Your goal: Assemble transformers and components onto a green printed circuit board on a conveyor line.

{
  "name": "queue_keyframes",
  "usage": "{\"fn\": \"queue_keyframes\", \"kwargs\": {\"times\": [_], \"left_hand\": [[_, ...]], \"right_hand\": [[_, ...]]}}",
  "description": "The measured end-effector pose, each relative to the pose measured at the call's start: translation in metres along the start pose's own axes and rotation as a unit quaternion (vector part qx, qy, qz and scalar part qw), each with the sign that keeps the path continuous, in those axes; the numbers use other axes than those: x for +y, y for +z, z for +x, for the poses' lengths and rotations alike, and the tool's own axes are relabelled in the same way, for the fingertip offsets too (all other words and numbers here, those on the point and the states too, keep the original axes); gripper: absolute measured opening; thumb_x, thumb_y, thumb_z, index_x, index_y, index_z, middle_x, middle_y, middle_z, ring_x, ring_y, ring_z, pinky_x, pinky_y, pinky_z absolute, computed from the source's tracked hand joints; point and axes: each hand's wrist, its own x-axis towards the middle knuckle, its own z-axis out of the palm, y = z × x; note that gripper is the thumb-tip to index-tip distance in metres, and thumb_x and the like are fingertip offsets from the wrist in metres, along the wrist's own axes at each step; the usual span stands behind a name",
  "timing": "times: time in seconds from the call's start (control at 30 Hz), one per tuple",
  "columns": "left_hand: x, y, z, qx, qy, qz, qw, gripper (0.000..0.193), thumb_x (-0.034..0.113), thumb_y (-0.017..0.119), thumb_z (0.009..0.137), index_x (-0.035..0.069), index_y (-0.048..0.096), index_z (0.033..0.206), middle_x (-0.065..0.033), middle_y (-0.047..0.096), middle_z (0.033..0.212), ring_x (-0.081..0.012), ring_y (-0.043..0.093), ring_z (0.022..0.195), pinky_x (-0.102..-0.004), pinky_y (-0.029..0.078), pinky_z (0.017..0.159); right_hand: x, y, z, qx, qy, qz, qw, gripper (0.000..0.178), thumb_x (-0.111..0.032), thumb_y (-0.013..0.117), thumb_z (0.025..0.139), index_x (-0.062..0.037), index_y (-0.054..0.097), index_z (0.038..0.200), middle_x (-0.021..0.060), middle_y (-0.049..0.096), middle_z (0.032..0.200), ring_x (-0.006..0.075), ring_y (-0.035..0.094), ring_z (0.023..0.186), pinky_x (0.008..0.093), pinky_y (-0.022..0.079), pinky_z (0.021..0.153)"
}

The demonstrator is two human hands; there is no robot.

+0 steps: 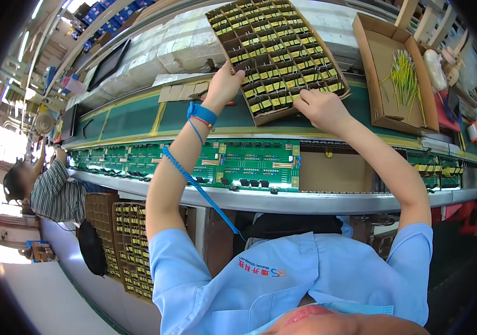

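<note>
A cardboard tray with dividers (281,62) lies tilted on the green bench, its compartments filled with rows of small yellow-and-black components with metal leads. My left hand (223,88), a blue wrist strap (202,114) at its wrist, grips the tray's left edge with the thumb on top. At the near right part of the tray, my right hand (322,110) is closed, fingertips curled down at the compartments; whatever they hold is hidden. Closer to me, green circuit boards (249,164) sit in a row along a metal rail.
To the right stands an open cardboard box (397,106) holding yellow cable ties (403,78). Flat cardboard pieces (182,92) lie left of the tray. A coiled blue cord (193,181) hangs from the strap. More divided trays (132,245) stand lower left, near another person (57,192).
</note>
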Motion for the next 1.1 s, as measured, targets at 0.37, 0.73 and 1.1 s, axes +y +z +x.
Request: {"fn": "queue_keyframes", "kwargs": {"times": [0.37,0.73,1.1], "left_hand": [[-0.031,-0.010,0.042,0.005,0.071,0.004,0.997,0.038,0.012,0.053,0.085,0.010,0.057,0.123,-0.0191,0.066,0.094,-0.0354,0.063,0.090,-0.0422,0.048,0.080],[-0.025,0.018,0.047,-0.074,0.131,-0.125,0.981,0.054,0.015,0.056,0.092,0.003,0.040,0.142,-0.0148,0.066,0.106,-0.0210,0.063,0.091,-0.0325,0.049,0.080],[0.004,-0.039,-0.062,-0.079,0.147,-0.104,0.981,0.049,0.025,0.062,0.091,0.002,0.050,0.133,-0.0162,0.060,0.126,-0.0264,0.059,0.114,-0.0341,0.048,0.094]], "right_hand": [[-0.063,0.031,0.044,0.063,0.036,-0.042,0.996,0.010,-0.014,0.059,0.068,-0.0091,0.051,0.072,0.0034,0.050,0.068,0.0165,0.058,0.060,0.0279,0.047,0.046],[-0.031,-0.006,0.030,-0.067,0.076,0.004,0.995,0.020,-0.005,0.061,0.069,-0.0103,0.058,0.088,0.0046,0.057,0.079,0.0204,0.064,0.071,0.0335,0.050,0.050],[-0.025,-0.026,-0.010,-0.038,0.105,-0.022,0.994,0.019,-0.003,0.059,0.071,-0.0087,0.057,0.089,0.0040,0.057,0.078,0.0222,0.060,0.077,0.0340,0.050,0.059]]}}
